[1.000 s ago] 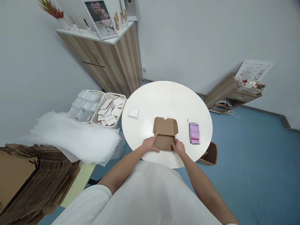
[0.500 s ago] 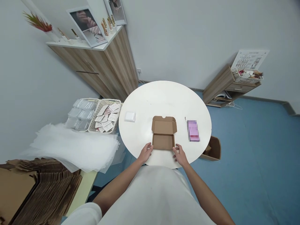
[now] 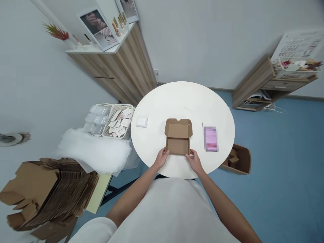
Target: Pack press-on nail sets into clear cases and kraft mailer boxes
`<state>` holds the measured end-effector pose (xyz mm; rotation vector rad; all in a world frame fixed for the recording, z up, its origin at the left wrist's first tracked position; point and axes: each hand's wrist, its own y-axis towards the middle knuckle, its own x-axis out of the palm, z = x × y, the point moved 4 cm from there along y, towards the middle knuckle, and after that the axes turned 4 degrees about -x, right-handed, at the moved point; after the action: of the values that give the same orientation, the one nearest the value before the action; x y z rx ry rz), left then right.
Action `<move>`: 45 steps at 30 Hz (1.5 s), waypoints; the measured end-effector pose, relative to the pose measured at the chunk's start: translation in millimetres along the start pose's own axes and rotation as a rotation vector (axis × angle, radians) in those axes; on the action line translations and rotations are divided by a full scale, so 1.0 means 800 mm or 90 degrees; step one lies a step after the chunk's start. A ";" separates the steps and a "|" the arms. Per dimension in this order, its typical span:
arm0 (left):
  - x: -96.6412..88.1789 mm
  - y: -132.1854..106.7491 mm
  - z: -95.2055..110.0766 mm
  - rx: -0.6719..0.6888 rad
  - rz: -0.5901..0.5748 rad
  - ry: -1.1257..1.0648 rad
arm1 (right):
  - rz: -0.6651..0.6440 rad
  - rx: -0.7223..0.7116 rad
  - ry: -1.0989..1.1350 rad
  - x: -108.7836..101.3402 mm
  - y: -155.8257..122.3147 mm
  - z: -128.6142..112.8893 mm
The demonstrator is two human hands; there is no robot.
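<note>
An open brown cardboard box (image 3: 178,146) stands on the white table in front of me, its lid raised on the far side. Nothing shows inside it. My left hand (image 3: 161,158) is closed on the near left corner, with the thumb at the front edge. At the near right corner, my right hand (image 3: 194,161) grips the box in the same way. To the left of the box lies a small white packet (image 3: 142,122). A pixelated purple and pink item (image 3: 211,139) lies to its right, beside a tiny dark object (image 3: 202,125).
The oval table (image 3: 186,98) fills the middle. Left of it are a basket of printed cards (image 3: 120,121), clear packets (image 3: 97,118), white sheets (image 3: 93,148) and stacked flat cardboard (image 3: 73,185). A carton (image 3: 243,160) stands on the floor at right.
My view has shifted, so the surroundings sit differently. My hands have closed in on the box's near corners, and the box appears slightly farther from me.
</note>
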<state>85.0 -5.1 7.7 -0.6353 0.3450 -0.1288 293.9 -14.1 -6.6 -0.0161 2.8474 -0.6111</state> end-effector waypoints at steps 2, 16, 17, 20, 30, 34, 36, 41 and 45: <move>0.001 -0.001 -0.010 -0.014 0.026 0.010 | -0.011 -0.002 0.009 -0.001 0.001 0.005; -0.098 -0.010 -0.042 -0.068 0.226 0.130 | 0.130 -0.329 -0.086 -0.008 -0.011 -0.049; -0.111 -0.005 -0.042 -0.065 0.240 0.127 | 0.109 -0.334 -0.088 0.002 -0.010 -0.061; -0.157 0.018 -0.037 -0.063 0.265 0.124 | 0.015 -0.308 -0.095 0.051 -0.002 -0.098; -0.280 0.129 -0.015 -0.049 0.238 0.099 | -0.055 0.033 -0.007 0.270 0.102 -0.150; -0.291 0.152 0.002 -0.013 0.208 0.147 | -0.015 0.095 -0.026 0.308 0.152 -0.159; -0.292 0.160 0.007 0.000 0.202 0.166 | -0.016 0.098 -0.036 0.317 0.169 -0.162; -0.292 0.174 0.008 0.055 0.192 0.188 | -0.006 0.106 0.015 0.330 0.191 -0.164; -0.292 0.179 0.004 0.093 0.183 0.161 | -0.003 0.107 0.063 0.337 0.198 -0.165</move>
<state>-130.7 162.8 -11.6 -0.4195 0.6616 0.0418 7.9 168.2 -13.3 0.0360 2.8811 -0.8727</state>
